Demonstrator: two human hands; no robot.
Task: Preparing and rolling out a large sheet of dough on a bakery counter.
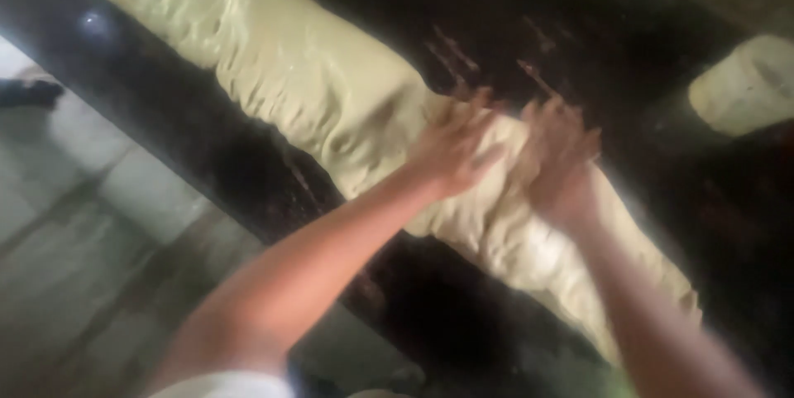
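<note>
**Two hands pressing into a long roll of dough**

Dark and glossy, the worktop is running diagonally across the view from upper left to lower right, with a pale tiled floor showing beyond its near edge at the lower left. A long, pale yellowish roll of dough is lying along the worktop, stretching from the upper left corner down toward the lower right, its surface wrinkled and folded.

The person's left hand is resting flat on the middle stretch of the dough, fingers spread and pointing toward the far side, pressing down rather than closing around anything. The right hand is sitting just beside it, also on top of the dough, fingers splayed and slightly bent; its grip is loose and open, with the palm bearing on the dough. The two hands are nearly touching, though motion blur is making the fingertips hard to read. Both bare forearms are reaching in from the bottom of the frame.

A separate pale lump, similar in colour to the dough, is lying well apart at the right edge on the same dark surface.
</note>
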